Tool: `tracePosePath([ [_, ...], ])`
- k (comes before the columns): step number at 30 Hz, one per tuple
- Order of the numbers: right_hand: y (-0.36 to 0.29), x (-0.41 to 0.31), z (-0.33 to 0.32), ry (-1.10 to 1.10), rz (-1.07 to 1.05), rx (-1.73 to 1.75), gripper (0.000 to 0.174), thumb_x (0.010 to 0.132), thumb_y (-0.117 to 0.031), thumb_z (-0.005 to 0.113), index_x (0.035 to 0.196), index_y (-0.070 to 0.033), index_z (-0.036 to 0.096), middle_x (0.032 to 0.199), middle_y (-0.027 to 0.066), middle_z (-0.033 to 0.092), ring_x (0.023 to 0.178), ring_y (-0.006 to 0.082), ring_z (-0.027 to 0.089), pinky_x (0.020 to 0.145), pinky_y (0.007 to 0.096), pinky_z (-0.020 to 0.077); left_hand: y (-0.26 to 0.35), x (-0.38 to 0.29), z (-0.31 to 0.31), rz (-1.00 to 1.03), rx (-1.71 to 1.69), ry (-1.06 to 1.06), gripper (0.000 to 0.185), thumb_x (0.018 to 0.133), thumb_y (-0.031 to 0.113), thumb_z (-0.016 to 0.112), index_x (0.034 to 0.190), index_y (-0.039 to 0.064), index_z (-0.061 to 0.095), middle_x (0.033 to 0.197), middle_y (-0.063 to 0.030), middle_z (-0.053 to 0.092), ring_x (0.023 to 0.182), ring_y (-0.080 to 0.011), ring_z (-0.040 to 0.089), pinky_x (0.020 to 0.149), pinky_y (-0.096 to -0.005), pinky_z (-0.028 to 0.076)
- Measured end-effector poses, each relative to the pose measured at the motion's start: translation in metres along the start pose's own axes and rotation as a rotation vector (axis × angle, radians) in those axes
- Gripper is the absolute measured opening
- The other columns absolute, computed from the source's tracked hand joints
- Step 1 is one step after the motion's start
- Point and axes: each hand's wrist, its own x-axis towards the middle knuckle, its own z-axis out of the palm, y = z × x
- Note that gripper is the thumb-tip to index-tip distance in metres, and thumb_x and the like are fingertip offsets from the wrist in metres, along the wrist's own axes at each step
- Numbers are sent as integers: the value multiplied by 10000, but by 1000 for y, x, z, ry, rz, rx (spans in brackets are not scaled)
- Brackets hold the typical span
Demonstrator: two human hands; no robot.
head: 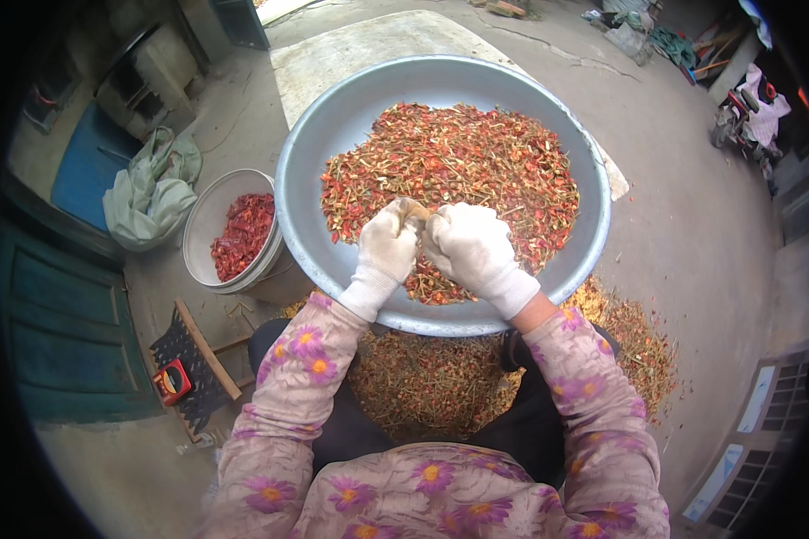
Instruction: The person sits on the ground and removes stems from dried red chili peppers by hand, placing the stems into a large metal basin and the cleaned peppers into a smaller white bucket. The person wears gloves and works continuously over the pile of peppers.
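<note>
A wide grey metal basin (pixel 310 269) holds a broad heap of chopped dried red chili pieces and stems (pixel 458 162). Over the near part of the heap, my left hand (pixel 394 239) and my right hand (pixel 468 246), both in white knit work gloves, meet with fingers curled inward. The left glove's thumb and fingertips look stained. Whatever may be between the fingers is hidden by the gloves. To the left of the basin stands a pale plastic bucket (pixel 199 259) with darker red chili pieces (pixel 243 236) inside.
Under the basin is a pale slab (pixel 323 64). More chili debris (pixel 431 384) lies on the ground between my legs and to the right (pixel 640 343). At left are a low wooden-framed stool (pixel 205 347) bearing a red device (pixel 172 382), a pale green sack (pixel 152 202) and a green door (pixel 67 323).
</note>
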Motion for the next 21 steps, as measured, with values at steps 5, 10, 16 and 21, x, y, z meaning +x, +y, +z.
tracePosePath([
  [5,2,-2,2,14,398,849,150,943,-178,604,910,-33,618,852,88,656,775,232,657,705,337,536,-3,3,-2,-394,-942,-105,163,1050,218,529,1125,75,548,740,-11,600,492,-71,508,373,-205,374],
  [10,4,0,16,48,672,1750,247,1050,-262,493,1106,-32,564,911,45,629,799,155,643,731,312,553,-6,7,-6,-394,-1309,-139,132,1056,216,520,1109,99,548,781,-17,609,536,-76,535,407,-215,418],
  [16,4,-5,20,59,763,1920,310,1058,-331,496,1139,-35,542,939,77,658,714,140,647,592,284,568,0,8,-22,-246,-1115,-110,249,1038,336,559,1090,92,571,853,-8,631,618,-70,564,489,-191,436],
  [21,3,-2,18,40,831,1954,316,1056,-343,498,1112,-38,557,914,92,691,673,146,659,577,271,561,1,-2,-23,-221,-1039,-250,281,1029,309,571,1160,61,571,870,7,635,636,-58,582,507,-180,457],
])
